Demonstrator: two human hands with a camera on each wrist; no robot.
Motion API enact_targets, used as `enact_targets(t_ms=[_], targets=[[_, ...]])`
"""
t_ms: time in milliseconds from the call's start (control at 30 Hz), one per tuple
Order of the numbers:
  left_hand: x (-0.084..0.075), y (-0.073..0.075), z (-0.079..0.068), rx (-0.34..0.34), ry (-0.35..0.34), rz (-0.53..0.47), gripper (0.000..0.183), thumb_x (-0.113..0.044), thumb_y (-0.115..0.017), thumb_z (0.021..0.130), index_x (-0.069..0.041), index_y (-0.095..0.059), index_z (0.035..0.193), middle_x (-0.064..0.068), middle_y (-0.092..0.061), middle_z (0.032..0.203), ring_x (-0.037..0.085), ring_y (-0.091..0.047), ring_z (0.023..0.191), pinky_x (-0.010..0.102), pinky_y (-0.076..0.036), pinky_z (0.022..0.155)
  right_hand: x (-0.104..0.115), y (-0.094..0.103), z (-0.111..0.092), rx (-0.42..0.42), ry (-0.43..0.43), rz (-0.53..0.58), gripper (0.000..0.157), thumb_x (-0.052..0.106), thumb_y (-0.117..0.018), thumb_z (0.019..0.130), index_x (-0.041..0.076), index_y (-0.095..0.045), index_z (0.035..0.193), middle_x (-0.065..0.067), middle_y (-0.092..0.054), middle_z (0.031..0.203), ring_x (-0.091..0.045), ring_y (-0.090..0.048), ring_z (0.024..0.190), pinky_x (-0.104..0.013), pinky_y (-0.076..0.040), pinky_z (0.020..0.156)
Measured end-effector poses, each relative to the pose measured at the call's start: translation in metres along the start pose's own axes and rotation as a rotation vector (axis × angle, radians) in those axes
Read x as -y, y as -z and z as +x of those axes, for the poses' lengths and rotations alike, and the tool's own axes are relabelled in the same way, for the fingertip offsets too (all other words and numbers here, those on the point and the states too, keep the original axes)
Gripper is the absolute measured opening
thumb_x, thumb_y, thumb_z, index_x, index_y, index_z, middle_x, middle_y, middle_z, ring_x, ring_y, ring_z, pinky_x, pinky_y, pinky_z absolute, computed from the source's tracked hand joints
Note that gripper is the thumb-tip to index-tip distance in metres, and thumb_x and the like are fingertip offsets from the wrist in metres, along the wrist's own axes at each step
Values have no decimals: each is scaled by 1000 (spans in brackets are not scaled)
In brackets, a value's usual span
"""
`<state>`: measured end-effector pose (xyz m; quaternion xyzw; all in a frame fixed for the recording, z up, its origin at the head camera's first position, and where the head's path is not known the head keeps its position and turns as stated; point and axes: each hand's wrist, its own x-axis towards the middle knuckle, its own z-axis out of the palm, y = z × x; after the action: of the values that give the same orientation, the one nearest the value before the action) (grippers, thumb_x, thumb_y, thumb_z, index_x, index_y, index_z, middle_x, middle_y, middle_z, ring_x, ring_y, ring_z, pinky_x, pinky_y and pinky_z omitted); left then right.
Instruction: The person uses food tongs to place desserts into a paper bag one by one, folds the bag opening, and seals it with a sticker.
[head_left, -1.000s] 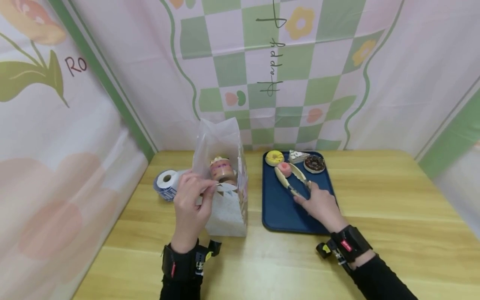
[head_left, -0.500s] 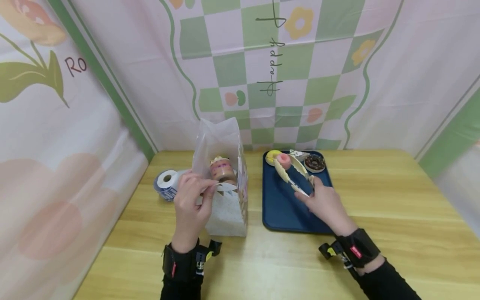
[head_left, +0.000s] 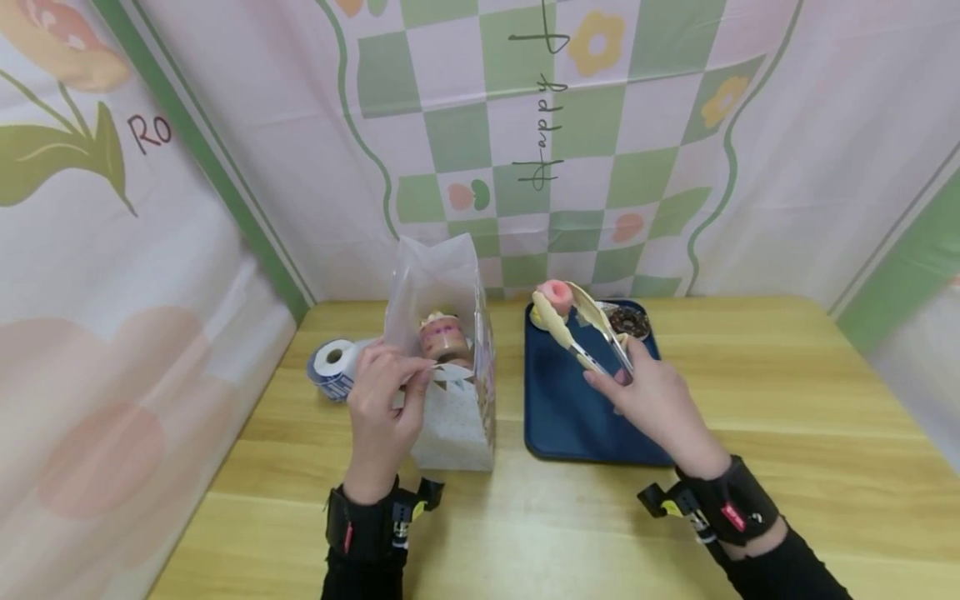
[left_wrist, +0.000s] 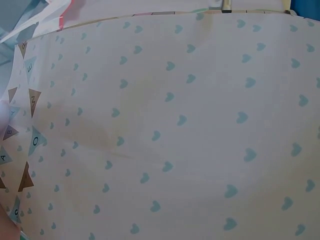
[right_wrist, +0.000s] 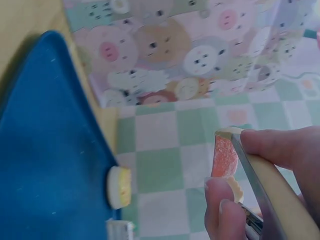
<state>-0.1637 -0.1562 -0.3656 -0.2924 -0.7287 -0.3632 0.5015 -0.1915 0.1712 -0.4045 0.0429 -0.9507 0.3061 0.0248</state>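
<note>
My right hand (head_left: 660,404) grips a pair of tongs (head_left: 553,320) with cream tips and metal arms. Between the tips is a pink ring-shaped doughnut (head_left: 557,293), raised above the far left of a blue tray (head_left: 570,417). In the right wrist view the thumb and fingers lie on the tongs (right_wrist: 280,195), with the pink doughnut (right_wrist: 225,157) beyond. My left hand (head_left: 386,408) pinches the near top edge of a paper bag (head_left: 453,429). A pink-brown jar-like item (head_left: 442,337) shows inside it. Hearts cover the bag's side (left_wrist: 165,120) in the left wrist view.
On the tray's far side lie a chocolate doughnut (head_left: 630,322) with sprinkles and a yellow doughnut (right_wrist: 120,187), partly covered by the tongs in the head view. A white cake slice is mostly hidden. A paper roll (head_left: 335,360) stands left of the bag. Patterned cloth (head_left: 525,167) hangs behind.
The tongs have lifted the pink doughnut off the tray and carried it up and slightly left, over the yellow doughnut. My left hand and the bag stay in place.
</note>
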Motion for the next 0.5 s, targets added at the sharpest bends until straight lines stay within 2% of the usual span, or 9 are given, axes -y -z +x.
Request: enact_targets(t_ms=[200, 333, 500], targets=[[-1, 0, 0, -5, -7, 8, 20, -18, -62, 95, -3, -70, 84, 8, -67, 75, 27, -60, 82, 52, -46, 91, 17, 16, -7, 27, -23, 54, 84, 65, -59, 87, 6, -34, 141, -6, -68, 85, -11, -66, 58, -29, -44, 50], [-1, 0, 0, -6, -5, 5, 20, -17, -62, 95, -3, -70, 84, 8, -68, 75, 27, -60, 82, 52, -46, 91, 26, 23, -9, 37, -14, 97, 80, 68, -58, 85, 10, -37, 136, -6, -67, 87, -13, -69, 61, -29, -45, 50], [-2, 0, 0, -7, -6, 7, 20, -18, -63, 95, -3, -70, 84, 8, -68, 75, 27, -60, 81, 52, -46, 91, 35, 29, -10, 42, -9, 106, 78, 66, -59, 86, 12, -36, 138, -5, -67, 89, -11, -69, 62, -28, -45, 51]])
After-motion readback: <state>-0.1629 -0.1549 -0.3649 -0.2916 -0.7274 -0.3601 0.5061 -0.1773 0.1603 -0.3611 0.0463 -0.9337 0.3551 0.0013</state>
